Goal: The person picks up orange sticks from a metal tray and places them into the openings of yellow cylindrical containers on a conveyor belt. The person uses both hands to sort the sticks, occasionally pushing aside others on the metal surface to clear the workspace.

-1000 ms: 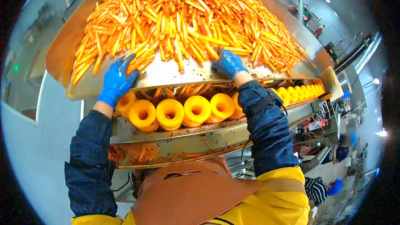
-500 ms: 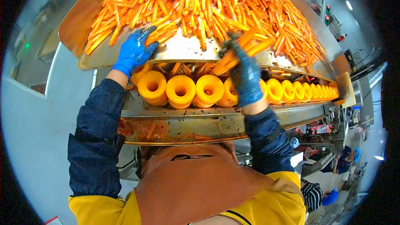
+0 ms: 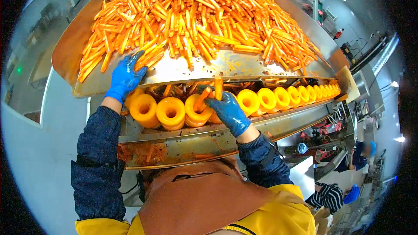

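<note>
My left hand (image 3: 126, 76), in a blue glove, rests at the near left edge of a heap of oily orange sticks (image 3: 196, 17). Its fingers are spread and touch a few sticks there. My right hand (image 3: 230, 111), in a wet blue glove, is closed around orange sticks over the row of yellow ring-mouthed cups. One stick (image 3: 218, 88) stands upright at its fingertips. Another stick (image 3: 202, 100) slants into the mouth of a yellow cup (image 3: 196, 112). The right palm and part of the cups behind it are hidden.
A metal tray (image 3: 174, 72) bears the heap. Yellow cups (image 3: 248, 102) run in a line along its near side, with loose sticks behind them. A stained metal trough (image 3: 187, 148) lies nearest my apron. Two people (image 3: 331, 196) are at the lower right.
My right hand has moved down and left from the tray's edge to the cups, with sticks in it. One stick now enters a cup. My left hand stays by the heap; the view has shifted.
</note>
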A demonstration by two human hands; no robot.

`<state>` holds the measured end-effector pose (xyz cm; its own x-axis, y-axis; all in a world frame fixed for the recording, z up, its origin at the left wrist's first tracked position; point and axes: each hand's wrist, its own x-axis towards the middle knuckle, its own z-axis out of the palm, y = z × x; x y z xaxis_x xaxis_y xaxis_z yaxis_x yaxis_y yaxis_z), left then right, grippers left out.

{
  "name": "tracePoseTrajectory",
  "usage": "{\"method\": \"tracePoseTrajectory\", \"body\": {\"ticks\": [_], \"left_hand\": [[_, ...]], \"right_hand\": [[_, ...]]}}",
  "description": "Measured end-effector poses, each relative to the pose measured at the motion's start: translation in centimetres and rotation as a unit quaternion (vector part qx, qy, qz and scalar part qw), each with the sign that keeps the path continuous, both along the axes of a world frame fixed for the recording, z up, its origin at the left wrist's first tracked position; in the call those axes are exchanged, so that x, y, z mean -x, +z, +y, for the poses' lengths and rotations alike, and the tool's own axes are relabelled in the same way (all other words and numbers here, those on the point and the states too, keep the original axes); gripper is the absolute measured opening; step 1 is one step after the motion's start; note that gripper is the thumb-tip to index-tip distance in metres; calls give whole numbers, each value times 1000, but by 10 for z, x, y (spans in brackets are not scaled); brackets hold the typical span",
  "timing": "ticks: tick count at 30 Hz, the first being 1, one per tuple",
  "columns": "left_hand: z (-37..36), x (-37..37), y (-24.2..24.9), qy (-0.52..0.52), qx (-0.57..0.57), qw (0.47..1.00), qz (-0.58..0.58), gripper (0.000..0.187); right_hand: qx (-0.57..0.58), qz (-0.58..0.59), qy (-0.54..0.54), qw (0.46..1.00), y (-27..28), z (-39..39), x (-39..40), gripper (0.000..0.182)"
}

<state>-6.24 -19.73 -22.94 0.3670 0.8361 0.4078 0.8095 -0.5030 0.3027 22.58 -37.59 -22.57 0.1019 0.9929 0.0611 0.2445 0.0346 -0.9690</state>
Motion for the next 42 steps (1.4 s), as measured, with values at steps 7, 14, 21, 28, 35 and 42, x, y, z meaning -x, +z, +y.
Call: {"method": "tracePoseTrajectory", "body": {"ticks": [7,14,21,28,35,42], "left_hand": [[-2,3,0,6,14,1000,14,56],[-5,-3,8,28,30,999,28,56],[1,1,-4,11,5,1000,2,55],[-5,0,1,5,-62,998,-29,62],[1,-26,25,65,-22,976,206,73],[15,-29,35,-30,43,980,189,53]], "right_hand": [[-83,233,-76,966,30,-11,2,21],[-20,119,39,992,-3,14,49,34],[-151,5,-9,988,-20,37,85,26],[-54,-276,177,943,21,40,56,48],[-109,-513,-41,850,49,186,-36,28],[-18,-594,86,799,45,186,-45,38]]}}
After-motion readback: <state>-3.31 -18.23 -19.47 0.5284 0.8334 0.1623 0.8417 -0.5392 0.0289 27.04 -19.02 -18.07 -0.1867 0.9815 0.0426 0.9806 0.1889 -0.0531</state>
